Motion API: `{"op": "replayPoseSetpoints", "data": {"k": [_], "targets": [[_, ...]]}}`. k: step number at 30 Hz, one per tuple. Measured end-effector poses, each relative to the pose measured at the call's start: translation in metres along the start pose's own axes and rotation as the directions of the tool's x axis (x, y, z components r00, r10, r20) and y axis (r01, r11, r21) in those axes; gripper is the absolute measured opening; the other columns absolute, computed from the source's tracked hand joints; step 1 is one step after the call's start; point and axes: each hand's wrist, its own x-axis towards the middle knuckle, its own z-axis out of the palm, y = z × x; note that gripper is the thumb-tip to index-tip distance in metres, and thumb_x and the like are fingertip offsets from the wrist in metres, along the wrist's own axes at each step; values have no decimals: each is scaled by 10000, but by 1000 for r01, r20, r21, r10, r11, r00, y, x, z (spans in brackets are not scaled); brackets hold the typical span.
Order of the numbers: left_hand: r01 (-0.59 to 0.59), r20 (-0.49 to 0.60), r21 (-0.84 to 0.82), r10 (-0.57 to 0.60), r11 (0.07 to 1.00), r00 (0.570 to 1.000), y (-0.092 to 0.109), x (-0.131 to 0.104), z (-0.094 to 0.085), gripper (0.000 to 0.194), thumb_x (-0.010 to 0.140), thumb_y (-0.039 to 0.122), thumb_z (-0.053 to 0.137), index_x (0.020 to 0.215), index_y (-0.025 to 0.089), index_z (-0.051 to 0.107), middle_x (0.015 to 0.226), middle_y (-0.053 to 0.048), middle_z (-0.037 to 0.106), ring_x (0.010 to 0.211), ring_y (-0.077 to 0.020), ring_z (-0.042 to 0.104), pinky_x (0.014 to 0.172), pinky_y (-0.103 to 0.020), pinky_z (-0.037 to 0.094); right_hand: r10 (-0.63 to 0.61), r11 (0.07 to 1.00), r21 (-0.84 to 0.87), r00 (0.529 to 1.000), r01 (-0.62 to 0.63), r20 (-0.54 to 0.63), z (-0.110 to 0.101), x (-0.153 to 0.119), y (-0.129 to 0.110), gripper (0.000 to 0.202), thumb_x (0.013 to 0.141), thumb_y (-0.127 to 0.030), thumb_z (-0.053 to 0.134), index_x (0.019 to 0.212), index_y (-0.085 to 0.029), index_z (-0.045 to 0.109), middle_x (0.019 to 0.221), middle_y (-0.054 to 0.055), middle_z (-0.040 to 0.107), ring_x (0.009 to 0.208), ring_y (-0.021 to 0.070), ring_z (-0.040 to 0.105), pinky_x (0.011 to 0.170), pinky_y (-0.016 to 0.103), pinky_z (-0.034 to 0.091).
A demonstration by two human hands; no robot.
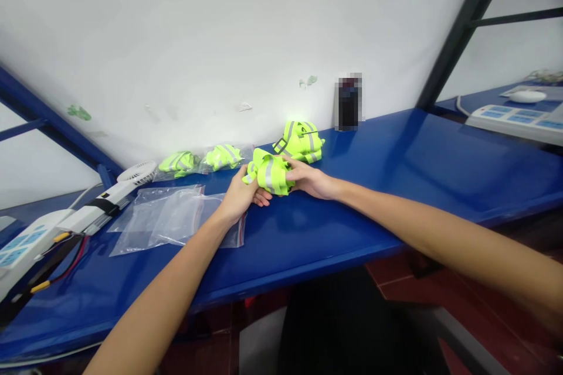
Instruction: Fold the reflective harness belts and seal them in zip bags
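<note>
Left hand (241,194) and right hand (314,180) are pinching a reflective strap bundle (271,174) from opposite sides, mid-desk (373,179), probably keeping its folds together; a looser bundle (303,139) is sitting by the back edge, clear bags (165,217) are lying leftward, seemingly within reach.

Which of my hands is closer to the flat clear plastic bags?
Left. Your left hand is beside the flat bags; your right hand is farther right, across the held yellow bundle.

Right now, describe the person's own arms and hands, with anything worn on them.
The left arm and right arm are bare, with no sleeves in view. The left hand and right hand are ungloved, with no watch showing. The fingers are partly hidden, so rings can't be ruled out.
</note>
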Motion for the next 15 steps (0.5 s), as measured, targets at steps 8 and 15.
{"op": "replayPoseSetpoints", "data": {"k": [8,15], "targets": [[-32,60,76,28,997,998,-2,-1,0,514,859,561,597,1161,183,423,503,23,629,376,-148,583,385,-191,394,-283,889,-410,949,205,-138,10,2,1,570,822,-453,707,1319,-217,559,1267,83,658,1210,279,589,1057,453,459],[-260,-46,497,324,828,945,-6,-4,-2,378,895,583,532,1025,228,532,676,-3,617,594,-217,615,590,-295,412,-278,946,-225,939,232,-203,15,4,3,456,885,-482,630,1238,-194,618,1205,74,698,1096,257,664,969,423,541]]}}
